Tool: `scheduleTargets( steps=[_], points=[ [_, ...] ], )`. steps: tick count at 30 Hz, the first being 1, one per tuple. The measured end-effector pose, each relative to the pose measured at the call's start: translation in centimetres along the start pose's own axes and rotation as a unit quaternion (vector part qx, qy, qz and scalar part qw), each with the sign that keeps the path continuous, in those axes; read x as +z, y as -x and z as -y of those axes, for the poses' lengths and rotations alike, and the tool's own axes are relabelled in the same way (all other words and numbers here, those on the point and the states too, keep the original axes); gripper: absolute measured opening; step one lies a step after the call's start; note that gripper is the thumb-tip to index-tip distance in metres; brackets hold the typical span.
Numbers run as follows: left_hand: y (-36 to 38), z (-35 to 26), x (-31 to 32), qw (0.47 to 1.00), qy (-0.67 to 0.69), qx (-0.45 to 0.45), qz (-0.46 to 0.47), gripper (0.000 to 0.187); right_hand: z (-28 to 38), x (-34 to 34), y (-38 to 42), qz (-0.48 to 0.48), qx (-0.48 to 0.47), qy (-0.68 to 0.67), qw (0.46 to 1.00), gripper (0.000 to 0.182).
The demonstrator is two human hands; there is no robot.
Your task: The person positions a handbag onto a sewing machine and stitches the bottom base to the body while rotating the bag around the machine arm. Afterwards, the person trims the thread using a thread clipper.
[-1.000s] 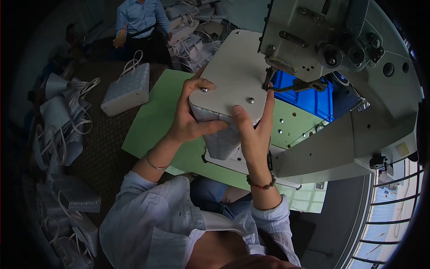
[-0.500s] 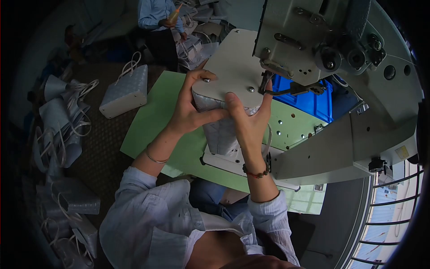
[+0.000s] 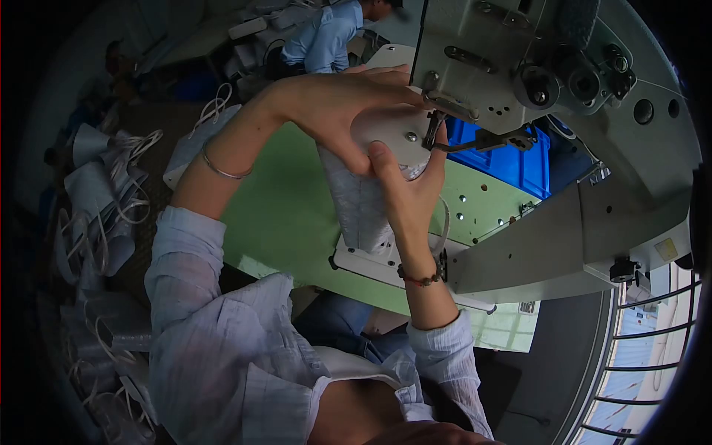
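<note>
A silver-grey handbag (image 3: 352, 200) is held bottom up beneath a sewing machine head (image 3: 512, 85). Its pale flat base (image 3: 386, 137) faces me and carries metal studs. The presser foot (image 3: 432, 132) is at the base's right edge. My left hand (image 3: 330, 111) reaches across the base, with its thumb at the near corner and its fingers toward the far side. Gripping the near right side, my right hand (image 3: 410, 196) has its thumb on the base and its fingers round the edge by the presser foot. My palms hide part of the bag.
A blue crate (image 3: 534, 159) stands behind the green table (image 3: 274, 200). The machine's arm (image 3: 519, 252) rises on the right. Another handbag (image 3: 196, 144) and a pile of grey bag pieces (image 3: 104, 200) lie on the left. A person in a blue shirt (image 3: 319, 41) bends over at the back.
My left hand has moved from the bag's left side up and over its base, its elbow swinging outward. The bag has turned slightly. The person behind has moved right and bent down.
</note>
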State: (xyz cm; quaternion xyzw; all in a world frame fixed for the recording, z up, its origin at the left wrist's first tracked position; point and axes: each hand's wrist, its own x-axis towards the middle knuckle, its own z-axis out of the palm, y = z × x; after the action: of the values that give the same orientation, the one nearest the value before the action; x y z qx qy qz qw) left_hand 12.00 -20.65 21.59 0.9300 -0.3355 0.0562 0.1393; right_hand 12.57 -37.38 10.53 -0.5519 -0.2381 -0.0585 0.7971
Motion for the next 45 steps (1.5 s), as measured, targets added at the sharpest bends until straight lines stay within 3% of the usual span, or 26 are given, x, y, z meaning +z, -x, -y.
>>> scheduleTargets(
  steps=[1,2,5,13,15,19,28,36,38,40,41,43,45],
  points=[
    [-1.2,-0.1,-0.3,0.997,0.004,0.026,0.068,0.088,-0.1,-0.2,0.0,0.000,0.000,0.000,1.000,0.094],
    [-2.0,-0.3,-0.7,0.997,0.005,0.027,0.067,0.088,-0.2,-0.1,-0.1,-0.006,-0.010,0.005,1.000,0.093],
    [-2.8,-0.6,-1.4,0.979,0.051,-0.027,0.194,0.088,-0.1,0.1,-0.1,-0.003,-0.022,0.016,1.000,0.089],
    [-2.7,0.0,-1.4,0.983,0.070,-0.007,0.172,0.096,0.0,0.3,-0.4,0.001,-0.003,0.031,1.000,0.082],
    [-2.6,-0.1,-1.6,0.982,0.060,-0.017,0.180,0.099,0.5,0.5,-0.3,0.000,-0.037,0.030,0.999,0.070],
    [-2.7,0.1,-1.5,0.982,0.050,-0.028,0.178,0.101,0.8,0.4,-0.8,0.014,0.013,0.006,1.000,0.078],
    [-2.5,0.2,-0.9,0.988,0.047,-0.026,0.147,0.099,0.5,-0.4,-1.3,0.031,0.013,0.043,0.999,0.068],
    [-2.3,0.9,0.5,0.991,0.016,0.001,0.130,0.092,1.6,-1.7,-2.1,0.128,0.103,0.011,0.986,0.059],
    [-2.3,0.3,0.6,0.991,0.001,0.000,0.135,0.091,1.3,-2.1,-2.6,0.146,0.089,0.002,0.985,0.059],
    [-2.1,-0.8,0.6,0.986,-0.015,-0.041,0.158,0.091,1.5,-2.7,-2.8,0.162,0.075,-0.006,0.984,0.058],
    [-2.1,-1.1,0.8,0.984,-0.020,-0.054,0.166,0.091,2.0,-3.0,-3.0,0.188,0.119,-0.005,0.975,0.059],
    [-1.6,-1.3,1.3,0.996,-0.012,-0.031,0.088,0.095,2.2,-3.5,-3.2,0.210,0.162,-0.005,0.964,0.059],
    [-1.6,-2.3,0.8,0.993,-0.017,-0.053,0.105,0.099,1.7,-4.1,-3.6,0.233,0.158,-0.012,0.960,0.060]
  ],
)
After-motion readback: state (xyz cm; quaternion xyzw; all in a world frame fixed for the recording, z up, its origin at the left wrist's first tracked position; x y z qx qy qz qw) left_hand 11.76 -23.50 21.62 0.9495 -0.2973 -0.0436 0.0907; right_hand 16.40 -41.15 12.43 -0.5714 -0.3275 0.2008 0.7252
